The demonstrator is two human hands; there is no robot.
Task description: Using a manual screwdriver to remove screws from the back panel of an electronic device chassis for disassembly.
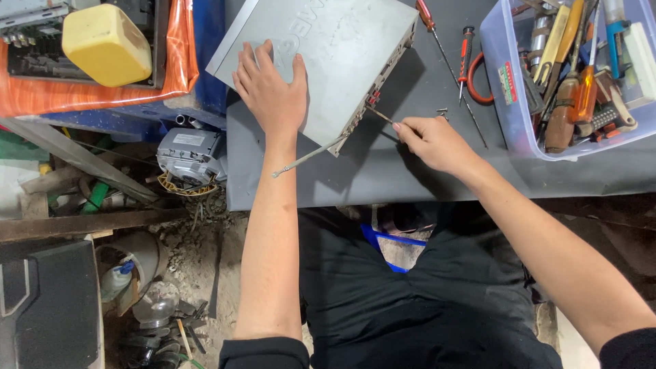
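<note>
Two hands: left [273,92], right [434,142]. One grey metal case [342,48] on one counter [410,171]. Two loose red-handled screwdrivers [427,15] [466,48]. One clear tool bin [499,102]. One yellow block [107,44]. One motor [186,158] below.

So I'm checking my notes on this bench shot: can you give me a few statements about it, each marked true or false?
1. The left hand lies flat on the grey metal case. True.
2. The right hand holds a hammer. False: it pinches a thin screwdriver at the case's side.
3. The clear tub holds tools. True.
4. The yellow block sits inside the tub. False: it lies far left, on an orange sheet.
</note>
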